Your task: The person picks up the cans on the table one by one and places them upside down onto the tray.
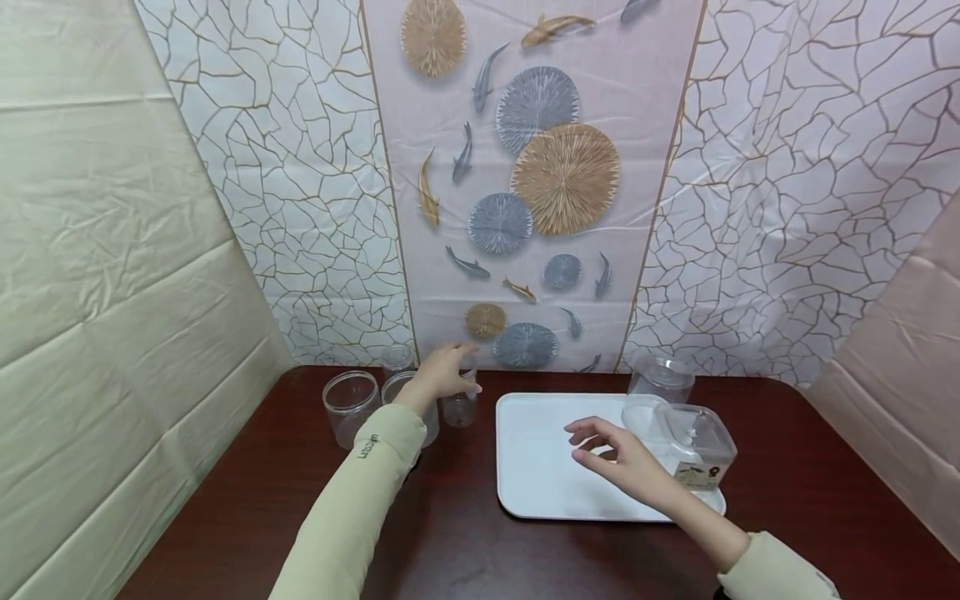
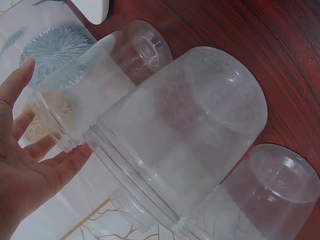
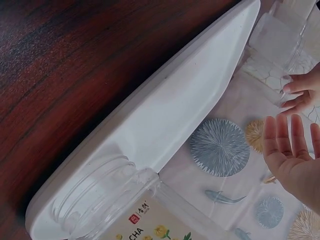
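Close on the slim jar's neck, clear of its wide neighbour

The dark red table (image 1: 465, 554) carries everything, with the white tray (image 1: 543, 475) lying flat on it. On the tray's right part stands a clear labelled container (image 1: 708, 446); another clear vessel (image 1: 642, 417) is just beside it, and a clear jar (image 1: 660, 379) is by the tray's far right corner.

Left of the tray stands a cluster of clear jars, their mouths uncovered. A wide jar (image 2: 195, 120) is there, partly behind the left forearm in the head view, with another wide jar (image 1: 351, 410) farther out from the tray.

The right hand (image 1: 622, 457) hovers above the tray, fingers loosely bent and nothing between them. The left hand (image 1: 442, 372) is left of the tray, thumb and fingers spread about the slim jar's mouth; whether skin meets plastic I cannot tell.

That slim jar (image 1: 459, 410) stands upright, nearest the tray among the cluster. The step in hand looks like a grasp. I would bring thumb and fingers together evenly below the threaded rim, squeeze lightly since the wall seems thin, and lift straight up before moving sideways: the wide jar is close enough to be knocked. The right hand is best kept off the tray's bare stretch.
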{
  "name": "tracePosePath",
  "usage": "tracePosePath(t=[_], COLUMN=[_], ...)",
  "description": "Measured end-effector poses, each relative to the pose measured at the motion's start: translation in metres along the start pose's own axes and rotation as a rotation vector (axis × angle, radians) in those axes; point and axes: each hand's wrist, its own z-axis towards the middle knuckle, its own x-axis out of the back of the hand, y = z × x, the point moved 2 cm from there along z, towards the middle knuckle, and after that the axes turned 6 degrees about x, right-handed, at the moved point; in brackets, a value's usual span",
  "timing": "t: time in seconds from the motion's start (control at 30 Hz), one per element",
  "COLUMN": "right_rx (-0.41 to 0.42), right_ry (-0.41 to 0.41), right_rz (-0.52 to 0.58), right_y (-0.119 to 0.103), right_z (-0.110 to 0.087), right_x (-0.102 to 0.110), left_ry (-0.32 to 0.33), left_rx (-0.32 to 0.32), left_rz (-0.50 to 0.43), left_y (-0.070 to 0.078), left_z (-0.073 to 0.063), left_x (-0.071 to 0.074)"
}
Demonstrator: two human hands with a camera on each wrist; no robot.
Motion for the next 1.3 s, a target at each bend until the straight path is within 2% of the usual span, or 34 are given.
tracePosePath(t=[0.33, 0.6, 1.0, 1.3], right_rx=[0.008, 0.045, 0.018, -0.008], right_ry=[0.001, -0.002, -0.002, 0.020], right_rz=[-0.007, -0.037, -0.075, -0.085], right_y=[-0.001, -0.004, -0.007, -0.009], right_z=[-0.001, 0.001, 0.006, 0.008], right_x=[0.002, 0.008, 0.018, 0.023], left_ry=[0.052, 0.054, 0.055, 0.085], left_rx=[0.022, 0.041, 0.021, -0.026], left_rz=[0.046, 0.046, 0.058, 0.021], left_y=[-0.002, 0.000, 0.000, -0.008], left_z=[0.009, 0.008, 0.002, -0.003], left_x=[-0.005, -0.004, 0.008, 0.004])
